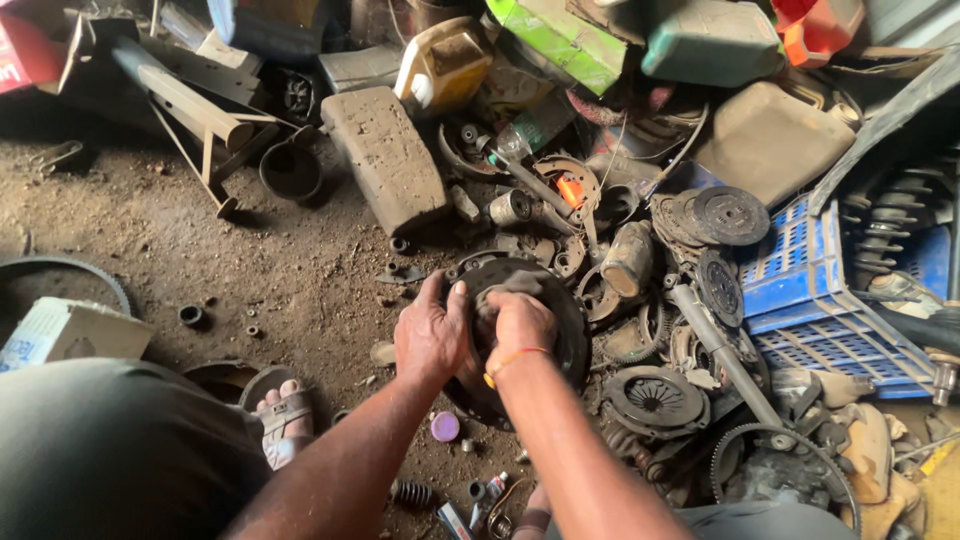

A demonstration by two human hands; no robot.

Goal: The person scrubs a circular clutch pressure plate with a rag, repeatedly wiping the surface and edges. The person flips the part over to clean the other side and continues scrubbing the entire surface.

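A dark round metal disc (560,310), like a clutch plate, stands tilted on the dirt floor in front of me. My left hand (432,335) grips its left rim. My right hand (518,322), with an orange band at the wrist, presses a dark rag (512,283) against the face of the disc. The lower part of the disc is hidden behind my forearms.
Several clutch plates (655,398) and worn discs (728,214) lie to the right by a blue plastic crate (800,280). A brown block (385,155), yellow jerrycan (440,65), small purple cap (444,427) and my sandalled foot (285,415) are nearby.
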